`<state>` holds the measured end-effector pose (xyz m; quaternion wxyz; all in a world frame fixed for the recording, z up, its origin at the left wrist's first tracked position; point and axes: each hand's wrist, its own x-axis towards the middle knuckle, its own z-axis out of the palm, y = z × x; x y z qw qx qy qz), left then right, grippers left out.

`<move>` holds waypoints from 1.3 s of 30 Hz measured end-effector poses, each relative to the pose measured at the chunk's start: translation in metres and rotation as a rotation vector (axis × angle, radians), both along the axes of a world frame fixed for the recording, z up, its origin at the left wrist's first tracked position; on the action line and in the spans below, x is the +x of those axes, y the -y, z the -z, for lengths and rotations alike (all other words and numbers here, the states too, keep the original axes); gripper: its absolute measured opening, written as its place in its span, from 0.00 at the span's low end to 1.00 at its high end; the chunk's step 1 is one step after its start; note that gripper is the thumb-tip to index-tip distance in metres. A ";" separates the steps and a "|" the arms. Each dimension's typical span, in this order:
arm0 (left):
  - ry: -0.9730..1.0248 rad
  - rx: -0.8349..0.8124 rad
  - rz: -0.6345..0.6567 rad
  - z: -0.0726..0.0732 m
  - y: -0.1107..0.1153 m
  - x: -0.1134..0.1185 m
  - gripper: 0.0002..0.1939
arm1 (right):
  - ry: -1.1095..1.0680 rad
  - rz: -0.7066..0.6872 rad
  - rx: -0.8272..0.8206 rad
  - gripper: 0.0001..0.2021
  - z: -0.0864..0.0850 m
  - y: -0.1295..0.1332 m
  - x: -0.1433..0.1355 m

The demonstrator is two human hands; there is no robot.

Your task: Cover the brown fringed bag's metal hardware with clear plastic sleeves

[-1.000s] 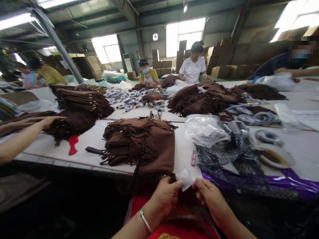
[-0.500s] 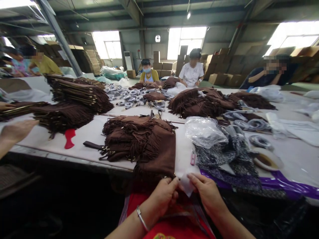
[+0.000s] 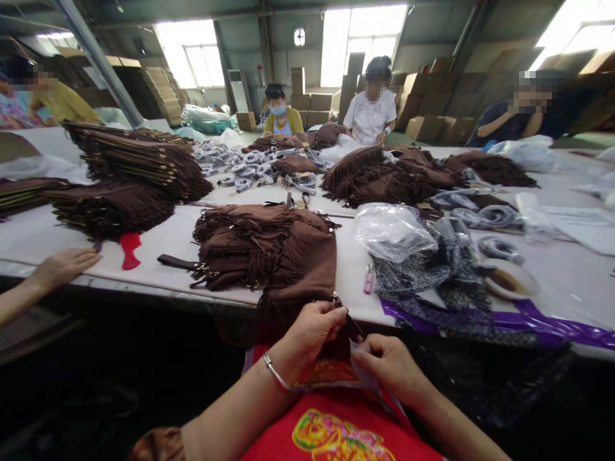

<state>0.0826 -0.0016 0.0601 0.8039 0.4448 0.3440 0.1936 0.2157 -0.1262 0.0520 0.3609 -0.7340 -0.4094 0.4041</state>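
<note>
1. No text, label, brand or number can be read anywhere in view.
2. The red garment [image 3: 336, 435] at the bottom edge bears a yellow and pink printed motif, a picture rather than letters.
3. The stacked cardboard boxes [image 3: 307, 99] by the far wall show no legible print.

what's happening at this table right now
A person seated at the table edge grips a brown fringed bag with the left hand, while the right hand pinches a small clear plastic piece beside it. More fringed bags are piled ahead. A co-worker's hand rests at the left.
</note>
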 end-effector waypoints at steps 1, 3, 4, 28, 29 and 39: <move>-0.010 0.001 -0.001 0.000 0.002 0.000 0.18 | 0.002 -0.001 -0.002 0.15 -0.001 -0.001 0.000; -0.021 -0.012 -0.009 0.000 0.004 0.000 0.18 | -0.018 0.004 -0.010 0.15 -0.002 -0.002 -0.001; -0.027 -0.020 -0.015 -0.001 0.005 -0.001 0.18 | -0.032 0.010 -0.015 0.16 -0.003 -0.002 -0.001; -0.165 0.186 -0.028 0.027 0.012 -0.002 0.14 | -0.117 -0.005 0.023 0.22 0.014 -0.039 0.010; -0.167 0.195 -0.024 0.029 0.014 -0.004 0.14 | -0.095 0.000 0.028 0.22 0.014 -0.043 0.011; -0.250 0.130 -0.149 0.023 0.028 -0.014 0.14 | 0.182 -0.057 0.018 0.25 0.022 -0.052 0.011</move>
